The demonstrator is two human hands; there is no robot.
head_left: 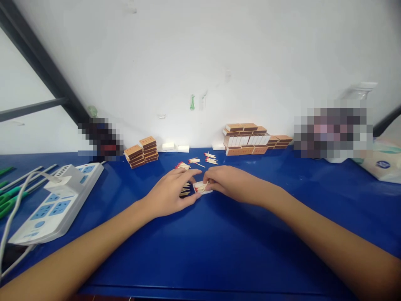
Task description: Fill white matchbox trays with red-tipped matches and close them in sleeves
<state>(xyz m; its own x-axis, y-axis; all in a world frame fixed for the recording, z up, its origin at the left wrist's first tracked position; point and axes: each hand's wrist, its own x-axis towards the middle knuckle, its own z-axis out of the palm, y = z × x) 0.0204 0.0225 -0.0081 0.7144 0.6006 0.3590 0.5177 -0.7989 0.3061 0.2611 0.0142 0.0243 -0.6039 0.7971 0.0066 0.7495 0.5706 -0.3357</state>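
A small white matchbox tray (207,192) lies on the blue table between my hands, with red-headed matches (200,189) inside. My left hand (171,190) is curved about the tray's left end, thumb at its near edge and other fingers towards the far side. From the right, my right hand (227,184) reaches in with fingertips pinched at the matches over the tray. Loose matches (184,190) show partly beneath my left hand, beside the tray. Farther back lie small bunches of matches (194,160), one bunch (182,166) just beyond my left fingers.
Stacked matchboxes (142,152) stand at the back left, and a larger stack (246,140) at the back right. White trays (183,148) sit along the wall. A power strip (56,205) with a white cable and green-handled scissors (9,200) occupy the left. A tissue pack (382,161) is far right.
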